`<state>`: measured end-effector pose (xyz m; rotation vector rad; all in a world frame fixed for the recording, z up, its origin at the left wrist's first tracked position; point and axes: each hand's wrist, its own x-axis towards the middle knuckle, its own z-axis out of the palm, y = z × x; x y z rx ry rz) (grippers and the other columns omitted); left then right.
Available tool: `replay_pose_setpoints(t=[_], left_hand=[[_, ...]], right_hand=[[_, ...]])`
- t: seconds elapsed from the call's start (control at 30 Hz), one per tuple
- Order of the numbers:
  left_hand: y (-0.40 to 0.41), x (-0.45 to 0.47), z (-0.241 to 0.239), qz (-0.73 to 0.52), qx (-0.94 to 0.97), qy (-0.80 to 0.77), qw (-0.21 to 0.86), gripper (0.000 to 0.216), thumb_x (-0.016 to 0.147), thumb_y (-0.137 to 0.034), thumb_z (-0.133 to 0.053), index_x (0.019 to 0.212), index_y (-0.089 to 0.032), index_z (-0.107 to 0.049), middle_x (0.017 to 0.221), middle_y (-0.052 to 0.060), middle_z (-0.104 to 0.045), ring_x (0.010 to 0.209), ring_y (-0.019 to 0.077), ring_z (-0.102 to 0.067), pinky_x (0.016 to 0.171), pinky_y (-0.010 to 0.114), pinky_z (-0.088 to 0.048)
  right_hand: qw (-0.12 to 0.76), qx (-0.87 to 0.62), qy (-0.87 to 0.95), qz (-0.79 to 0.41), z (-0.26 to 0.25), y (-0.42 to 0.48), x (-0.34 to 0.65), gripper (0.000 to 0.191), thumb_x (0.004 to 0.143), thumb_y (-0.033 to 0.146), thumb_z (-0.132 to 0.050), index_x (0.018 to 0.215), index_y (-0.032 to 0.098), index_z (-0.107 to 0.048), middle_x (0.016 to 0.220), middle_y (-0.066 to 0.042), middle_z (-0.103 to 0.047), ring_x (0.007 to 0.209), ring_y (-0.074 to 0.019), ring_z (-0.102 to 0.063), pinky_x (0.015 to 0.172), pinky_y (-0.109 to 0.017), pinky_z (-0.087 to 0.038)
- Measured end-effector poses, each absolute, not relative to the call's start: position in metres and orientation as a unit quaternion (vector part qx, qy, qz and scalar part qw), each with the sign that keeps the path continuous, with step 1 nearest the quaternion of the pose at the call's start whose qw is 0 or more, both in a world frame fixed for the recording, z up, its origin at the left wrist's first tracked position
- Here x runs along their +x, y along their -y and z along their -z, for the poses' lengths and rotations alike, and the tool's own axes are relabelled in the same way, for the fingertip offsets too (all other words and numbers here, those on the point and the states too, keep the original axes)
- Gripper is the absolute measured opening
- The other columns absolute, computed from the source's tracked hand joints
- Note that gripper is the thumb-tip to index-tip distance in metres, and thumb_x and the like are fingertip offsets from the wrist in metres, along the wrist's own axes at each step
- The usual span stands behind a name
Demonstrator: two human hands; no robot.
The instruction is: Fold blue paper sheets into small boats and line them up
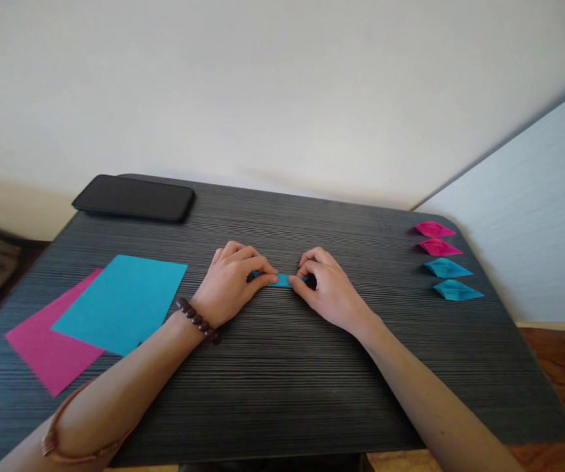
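Observation:
Between my two hands is a small folded strip of blue paper [282, 281], low over the middle of the dark table. My left hand [236, 278] pinches its left end between thumb and fingers. At the other end, the thumb and fingertips of my right hand [329, 285] close on the paper. Both ends of the strip are partly hidden by my fingers, so only its middle shows plainly. A beaded bracelet [198, 320] circles my left wrist.
On the left, a blue paper sheet [125, 301] overlaps a pink sheet [56, 354]. A black phone [135, 198] lies at the back left. Pink folded paper boats [440, 247] and blue folded paper boats [458, 290] line the right side of the table [282, 393]. A wall stands behind.

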<state>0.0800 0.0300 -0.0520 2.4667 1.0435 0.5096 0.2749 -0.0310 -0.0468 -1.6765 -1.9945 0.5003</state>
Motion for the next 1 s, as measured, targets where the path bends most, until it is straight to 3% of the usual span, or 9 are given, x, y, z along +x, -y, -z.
replay_pose_setpoints(t=[0.13, 0.37, 0.6, 1.0], left_hand=[[-0.0307, 0.0805, 0.0519, -0.186, 0.892, -0.362, 0.198, 0.018, 0.084, -0.039, -0.055, 0.087, -0.026, -0.067, 0.091, 0.001, -0.064, 0.094, 0.0221, -0.044, 0.085, 0.038, -0.034], [-0.0321, 0.0802, 0.0533, -0.183, 0.935, -0.241, 0.185, 0.026, 0.091, -0.021, -0.042, 0.098, -0.028, -0.066, 0.096, 0.004, -0.056, 0.092, 0.018, -0.045, 0.085, 0.034, -0.039], [-0.0333, 0.0787, 0.0545, -0.175, 0.951, -0.204, 0.154, 0.032, 0.087, -0.01, -0.046, 0.103, -0.03, -0.065, 0.097, 0.003, -0.057, 0.09, 0.017, -0.046, 0.083, 0.033, -0.04], [-0.0331, 0.0789, 0.0525, -0.169, 0.955, -0.202, 0.14, 0.033, 0.085, -0.009, -0.048, 0.1, -0.033, -0.067, 0.096, 0.002, -0.058, 0.09, 0.017, -0.048, 0.079, 0.032, -0.04]], right_hand=[[0.249, -0.608, 0.726, -0.204, 0.0462, 0.0298, 0.2769, 0.013, 0.081, 0.028, -0.058, 0.072, 0.018, -0.056, 0.092, -0.005, -0.053, 0.088, -0.0182, -0.053, 0.081, -0.036, -0.044], [0.272, -0.591, 0.717, -0.248, 0.0464, 0.0289, 0.2819, 0.01, 0.082, 0.027, -0.059, 0.079, 0.018, -0.056, 0.096, -0.005, -0.052, 0.092, -0.0169, -0.052, 0.083, -0.033, -0.043], [0.275, -0.593, 0.714, -0.251, 0.0481, 0.028, 0.2814, 0.012, 0.083, 0.028, -0.057, 0.079, 0.017, -0.056, 0.097, -0.005, -0.051, 0.093, -0.0162, -0.052, 0.085, -0.033, -0.042], [0.272, -0.6, 0.704, -0.266, 0.0477, 0.027, 0.2812, 0.011, 0.082, 0.027, -0.059, 0.077, 0.018, -0.055, 0.096, -0.005, -0.05, 0.094, -0.0176, -0.051, 0.086, -0.036, -0.042]])
